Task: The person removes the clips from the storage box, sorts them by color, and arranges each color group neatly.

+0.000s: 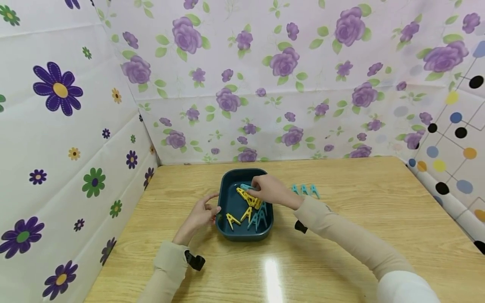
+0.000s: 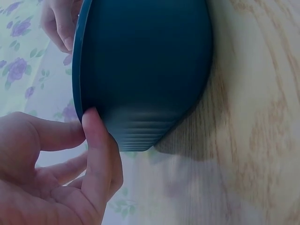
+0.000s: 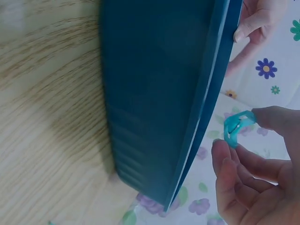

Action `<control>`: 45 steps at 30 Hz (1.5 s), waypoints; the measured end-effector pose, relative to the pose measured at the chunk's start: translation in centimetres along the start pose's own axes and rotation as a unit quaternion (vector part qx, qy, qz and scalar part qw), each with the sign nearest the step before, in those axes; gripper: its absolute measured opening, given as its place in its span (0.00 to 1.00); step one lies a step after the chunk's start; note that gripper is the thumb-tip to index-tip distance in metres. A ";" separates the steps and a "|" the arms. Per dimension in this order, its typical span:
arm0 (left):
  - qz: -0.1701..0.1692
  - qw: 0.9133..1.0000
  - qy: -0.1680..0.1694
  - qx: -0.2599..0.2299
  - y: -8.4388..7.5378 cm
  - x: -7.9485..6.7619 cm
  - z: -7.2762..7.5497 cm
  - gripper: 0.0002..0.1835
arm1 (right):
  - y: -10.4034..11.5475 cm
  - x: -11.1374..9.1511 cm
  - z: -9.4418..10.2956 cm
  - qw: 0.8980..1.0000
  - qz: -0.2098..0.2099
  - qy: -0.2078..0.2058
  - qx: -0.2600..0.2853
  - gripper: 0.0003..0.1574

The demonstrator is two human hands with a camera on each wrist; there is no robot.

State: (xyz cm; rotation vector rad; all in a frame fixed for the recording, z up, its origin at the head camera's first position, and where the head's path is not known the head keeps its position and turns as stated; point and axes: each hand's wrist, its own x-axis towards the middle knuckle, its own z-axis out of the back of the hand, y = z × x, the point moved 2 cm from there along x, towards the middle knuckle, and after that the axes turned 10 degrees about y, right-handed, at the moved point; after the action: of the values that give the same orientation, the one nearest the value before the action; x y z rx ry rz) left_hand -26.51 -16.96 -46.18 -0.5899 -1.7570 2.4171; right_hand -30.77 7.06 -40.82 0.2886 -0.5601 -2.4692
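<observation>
A dark teal basin (image 1: 244, 237) stands on the table, holding several yellow clothespins (image 1: 232, 221) and several blue-green clothespins (image 1: 261, 217). At its left side, my left hand (image 1: 200, 215) pinches the rim between thumb and fingers; the left wrist view shows this grip on the basin wall (image 2: 145, 56) up close. My right hand (image 1: 273, 191) reaches over the basin's right rim. Between its thumb and fingertips it pinches a blue-green clothespin (image 3: 238, 125), held above the rim in the right wrist view.
Three blue-green clothespins (image 1: 304, 189) lie in a row on the wooden table (image 1: 363, 198), to the right of the basin. Flower-patterned cloth (image 1: 227, 101) hangs behind the table and along its left side. A dotted cloth (image 1: 451, 168) borders the right.
</observation>
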 end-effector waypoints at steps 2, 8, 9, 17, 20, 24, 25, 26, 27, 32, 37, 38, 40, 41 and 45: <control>0.003 1.000 -0.005 0.010 -0.1 0.0 -0.1 0.30 | -0.2 -0.2 0.0 1.000 -0.004 -0.005 0.014 0.14; -0.013 0.999 -0.015 0.047 -0.3 -0.2 -0.3 0.30 | -1.0 -0.7 -0.3 0.999 -0.008 -0.031 0.043 0.16; -0.015 0.998 -0.017 0.053 -0.3 -0.2 -0.3 0.30 | -1.1 -0.8 -0.3 0.998 -0.008 -0.037 0.046 0.17; -0.004 0.993 -0.046 0.105 -0.5 -0.5 -0.7 0.30 | -2.0 -1.5 -0.6 0.995 -0.002 -0.071 0.068 0.17; -0.002 0.989 -0.055 0.134 -0.7 -0.5 -0.8 0.29 | -2.4 -1.6 -0.5 0.995 -0.013 -0.065 0.074 0.17; -0.001 0.988 -0.053 0.144 -0.9 -0.5 -1.0 0.29 | -2.9 -1.7 -0.3 0.995 -0.024 -0.061 0.078 0.18; -0.002 0.988 -0.051 0.145 -0.9 -0.5 -1.0 0.29 | -3.0 -1.8 -0.2 0.995 -0.025 -0.064 0.078 0.18; -0.002 0.989 -0.049 0.143 -0.9 -0.5 -1.0 0.29 | -3.0 -1.8 -0.1 0.994 -0.025 -0.067 0.078 0.19; 0.000 0.989 -0.046 0.142 -0.9 -0.5 -1.0 0.29 | -3.2 -1.9 -0.1 0.994 -0.025 -0.071 0.077 0.19; 0.005 0.989 -0.045 0.140 -1.0 -0.4 -0.9 0.29 | -3.8 -2.3 0.2 0.993 -0.028 -0.092 0.075 0.20; 0.006 0.988 -0.045 0.146 -1.2 -0.7 -0.9 0.28 | -4.8 -3.1 0.5 0.990 -0.028 -0.113 0.081 0.19; 0.007 0.988 -0.045 0.148 -1.2 -0.7 -0.9 0.28 | -5.1 -3.2 0.5 0.989 -0.027 -0.119 0.081 0.18; 0.009 0.987 -0.045 0.151 -1.1 -0.6 -1.0 0.27 | -5.6 -3.5 0.6 0.988 -0.025 -0.133 0.079 0.17; 0.008 0.988 -0.044 0.151 -1.0 -0.6 -0.9 0.27 | -5.9 -3.6 0.7 0.987 -0.024 -0.138 0.077 0.16; -0.005 0.988 -0.038 0.147 -0.8 -0.5 -0.8 0.27 | -6.6 -4.1 1.3 0.985 -0.020 -0.154 0.078 0.15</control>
State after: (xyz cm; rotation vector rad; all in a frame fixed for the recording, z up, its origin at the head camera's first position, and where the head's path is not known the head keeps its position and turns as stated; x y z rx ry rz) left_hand -25.86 -16.09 -45.50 -0.4585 -1.3816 2.6528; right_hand -31.15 14.75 -42.37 -0.0247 -0.8863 -2.5289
